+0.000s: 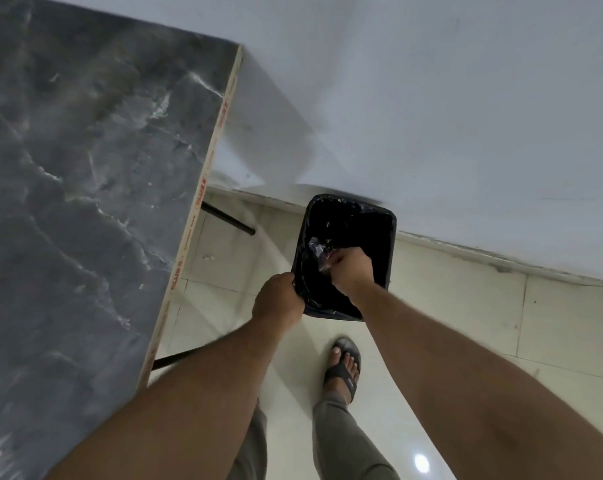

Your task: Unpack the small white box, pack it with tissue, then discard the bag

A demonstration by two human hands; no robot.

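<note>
While both bare arms reach forward and down from the bottom of the view, a small rectangular waste bin (pixel 390 237) stands on the pale tiled floor (pixel 466 306), right against the foot of a white wall (pixel 431 98). The bin is lined with a glossy black liner (pixel 348 223) folded over its rim. Its long axis runs from the person towards the wall, tilted slightly to the right in the view, and its open mouth faces up at the camera.

The left hand (pixel 277 301) grips the near left corner of the bin's rim, fingers curled shut over the liner's edge. The right hand (pixel 352 270) is lowered into the bin's mouth, its fingers bunched closed around a crumpled piece of clear plastic, the bag (pixel 315 249). The bag is scrunched into a wrinkled lump with no clear long axis; it sticks out to the left of the fist, inside the bin and against the black liner on the left side. Motion blur softens its outline, so its exact shape cannot be told.

To the left, a table (pixel 85 168) with a dark grey marble-pattern top fills much of the view, its pale edge carrying red printed lettering too blurred to read. Thin black table legs (pixel 227 220) show beneath it. Below the bin, a foot in a dark sandal (pixel 343 367) stands on the tiles, with grey trouser legs (pixel 341 431) visible between the arms.
</note>
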